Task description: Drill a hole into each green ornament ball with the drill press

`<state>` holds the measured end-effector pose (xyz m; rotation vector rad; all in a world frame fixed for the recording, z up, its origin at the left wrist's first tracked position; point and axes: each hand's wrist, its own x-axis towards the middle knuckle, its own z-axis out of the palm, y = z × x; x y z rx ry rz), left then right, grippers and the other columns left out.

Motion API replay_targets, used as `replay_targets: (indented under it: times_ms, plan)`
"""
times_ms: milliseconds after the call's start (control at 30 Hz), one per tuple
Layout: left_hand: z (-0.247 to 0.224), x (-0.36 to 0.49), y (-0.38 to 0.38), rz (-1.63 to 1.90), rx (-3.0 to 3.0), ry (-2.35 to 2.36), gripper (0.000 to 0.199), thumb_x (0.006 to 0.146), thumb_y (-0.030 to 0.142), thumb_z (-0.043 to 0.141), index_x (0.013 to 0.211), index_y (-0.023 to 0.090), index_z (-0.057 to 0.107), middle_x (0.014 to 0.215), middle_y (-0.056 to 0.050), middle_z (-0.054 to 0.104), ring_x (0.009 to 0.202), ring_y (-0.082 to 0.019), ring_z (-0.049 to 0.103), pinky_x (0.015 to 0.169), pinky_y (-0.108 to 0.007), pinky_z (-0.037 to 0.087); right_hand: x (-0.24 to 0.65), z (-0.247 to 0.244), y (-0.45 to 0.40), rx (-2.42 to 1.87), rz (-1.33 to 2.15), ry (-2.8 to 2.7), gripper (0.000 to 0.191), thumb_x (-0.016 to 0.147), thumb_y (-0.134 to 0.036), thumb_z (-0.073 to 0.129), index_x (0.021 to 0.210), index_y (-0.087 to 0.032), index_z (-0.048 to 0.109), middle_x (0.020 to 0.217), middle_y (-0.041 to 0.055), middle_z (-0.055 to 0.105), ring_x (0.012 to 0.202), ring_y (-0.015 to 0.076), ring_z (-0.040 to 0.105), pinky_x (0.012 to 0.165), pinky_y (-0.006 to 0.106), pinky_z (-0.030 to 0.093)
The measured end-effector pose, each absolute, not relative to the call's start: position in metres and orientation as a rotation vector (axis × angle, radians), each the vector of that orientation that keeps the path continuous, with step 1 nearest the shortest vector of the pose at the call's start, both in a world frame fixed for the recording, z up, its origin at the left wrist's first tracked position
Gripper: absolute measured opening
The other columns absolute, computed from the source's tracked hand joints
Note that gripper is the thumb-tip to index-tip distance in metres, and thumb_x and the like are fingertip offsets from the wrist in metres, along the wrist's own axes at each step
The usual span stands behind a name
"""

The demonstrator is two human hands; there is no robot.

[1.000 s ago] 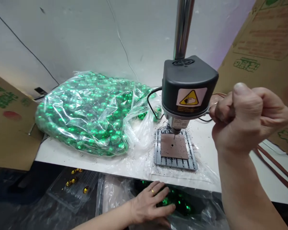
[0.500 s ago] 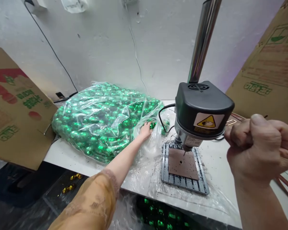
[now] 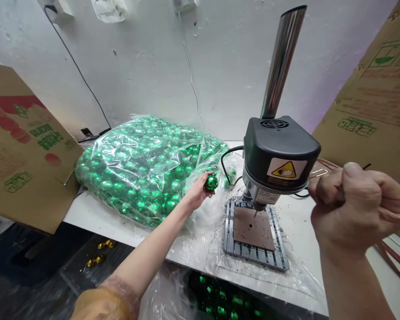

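Observation:
My left hand (image 3: 197, 192) is closed around a shiny green faceted ball (image 3: 211, 182), just outside the mouth of a large clear plastic bag (image 3: 143, 166) full of similar green balls. My right hand (image 3: 356, 204) makes a fist beside the black motor housing of a small drill press (image 3: 282, 153). Whatever that fist grips is hidden by the fingers. Below the drill bit (image 3: 255, 214), a brown square board (image 3: 254, 229) with a dark hole lies on the grey slotted base (image 3: 282, 260).
Cardboard boxes stand at left (image 3: 30, 151) and right (image 3: 360, 111). Dark shavings and clear plastic film (image 3: 200, 249) lie on the white table (image 3: 306, 222). Under its front edge are more green balls (image 3: 220, 298). Gold pieces (image 3: 96, 260) sit low at the left.
My left hand has come out of the bag's mouth toward me, now with a green ball in its fingers. My right fist stays beside the drill press.

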<state>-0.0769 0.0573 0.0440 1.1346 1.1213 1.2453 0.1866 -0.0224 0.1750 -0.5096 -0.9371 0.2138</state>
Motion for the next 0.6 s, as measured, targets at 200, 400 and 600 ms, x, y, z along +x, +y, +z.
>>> replay_targets:
  times_ms: [200, 400, 600]
  plan:
    - [0.033, -0.05, 0.006, 1.184, 0.852, 0.869, 0.059, 0.077, 0.057, 0.09, 0.121, 0.023, 0.071, 0.105, -0.008, 0.075, 0.089, -0.02, 0.073, 0.069, -0.03, 0.057, 0.189, 0.174, -0.021, -0.456, 0.257, -0.958, 0.047, 0.08, -0.023, 0.07, 0.049, -0.022, 0.036, 0.04, -0.0071, 0.035, 0.035, 0.0069, 0.033, 0.038, 0.03, 0.025]
    - [0.014, -0.024, -0.015, 1.187, 0.783, 0.878, 0.07, 0.066, 0.057, 0.098, 0.118, 0.022, 0.067, 0.096, -0.003, 0.077, 0.073, -0.016, 0.072, 0.065, -0.028, 0.056, 0.193, 0.165, -0.019, -0.506, 0.242, -0.977, 0.048, 0.087, -0.025, 0.069, 0.05, -0.021, 0.038, 0.042, -0.0071, 0.038, 0.038, 0.0071, 0.038, 0.044, 0.03, 0.032]
    - [0.004, -0.008, -0.014, 1.218, 1.002, 0.932, 0.073, 0.071, 0.062, 0.093, 0.125, 0.022, 0.067, 0.103, -0.004, 0.077, 0.091, -0.017, 0.072, 0.076, -0.027, 0.055, 0.196, 0.163, -0.018, -0.517, 0.262, -1.006, 0.051, 0.09, -0.03, 0.068, 0.053, -0.022, 0.034, 0.043, -0.0085, 0.035, 0.04, 0.0068, 0.036, 0.045, 0.03, 0.028]
